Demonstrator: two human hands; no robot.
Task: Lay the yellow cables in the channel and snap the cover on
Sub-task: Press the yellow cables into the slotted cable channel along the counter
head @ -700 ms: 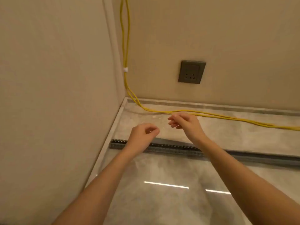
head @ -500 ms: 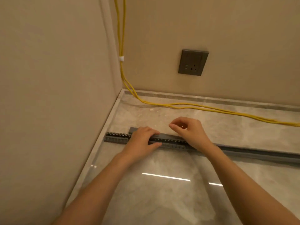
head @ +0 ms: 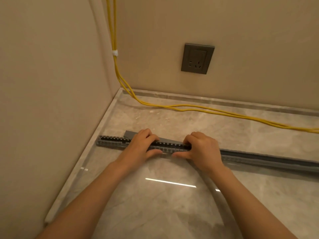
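A glossy grey marble floor (head: pixel 155 213) meets two beige walls in a corner, with a pale stone skirting (head: pixel 207 99) along the base of the back wall. The channel (head: pixel 112 142), a long grey strip with a row of narrow slotted teeth and a dark inside, lies flat on the floor. Its end is just left of the left hand (head: pixel 139 147), close to the side wall. Both hands grasp it: the left hand's fingers curl over its top and the thumb presses the near side. The right hand (head: pixel 203 149) does the same, knuckles up, with a short toothed stretch bare between the two. The cover (head: pixel 128 134), a plain flat grey strip, runs along the channel's far side, its squared end showing just beyond the left fingertips. To the right of the right hand the grey run goes on to the frame edge with a smoother top, and whether the cover sits on it there cannot be told. The cables (head: pixel 207 109), two thin yellow lines, drop down the corner above the left hand, bound by a white tie (head: pixel 115 53). They then bend onto the floor beyond both hands and trail rightward, well apart from the channel. A dark grey socket (head: pixel 197 58) sits on the back wall above the right hand. Bright streaks of reflected light cross the tile between the forearms.
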